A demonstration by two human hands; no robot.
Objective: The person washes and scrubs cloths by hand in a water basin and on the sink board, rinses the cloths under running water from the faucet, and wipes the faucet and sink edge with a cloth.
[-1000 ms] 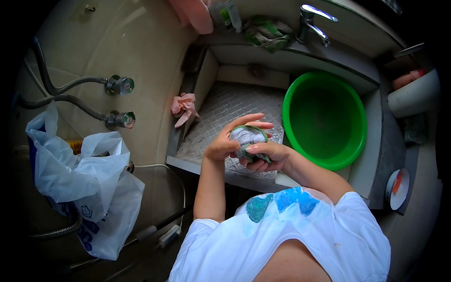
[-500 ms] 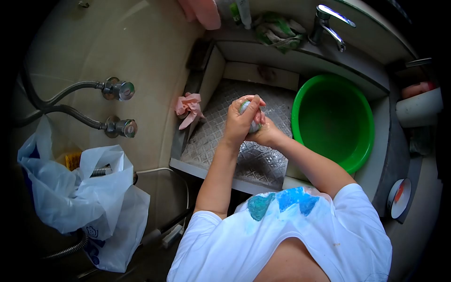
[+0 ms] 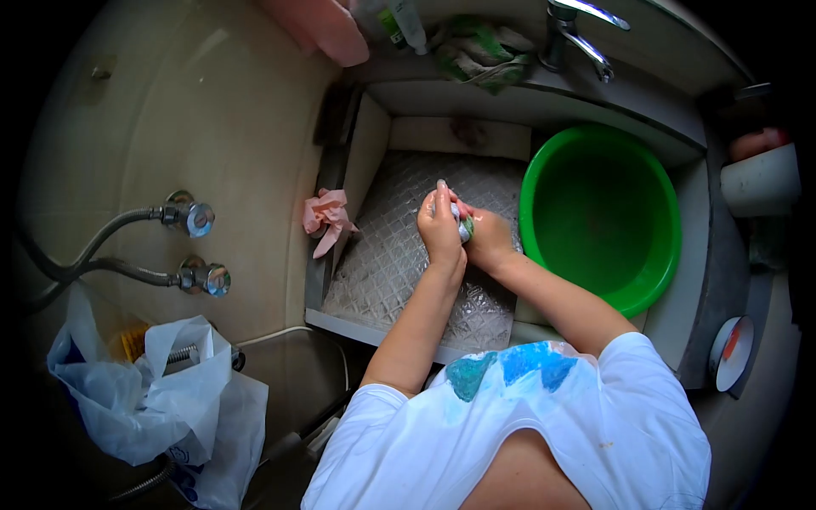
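Note:
Over the textured bottom of the sink, my two hands are together around a small, wet-looking, rounded thing, whitish with green patches. Its kind I cannot make out, since the fingers cover most of it. My left hand is closed about its left side, thumb pointing up. Against its right side lies my right hand, fingers curled in and slightly blurred. Just right of my hands stands a large green basin.
A pink glove hangs over the sink's left edge. Behind are a chrome faucet, a crumpled green-grey cloth and tubes. Wall valves and a white plastic bag are at left; a white bowl stands at right.
My hands have turned and shifted around the rounded thing; the right hand now sits more beside the left, and more green shows. The whole view has tilted slightly.

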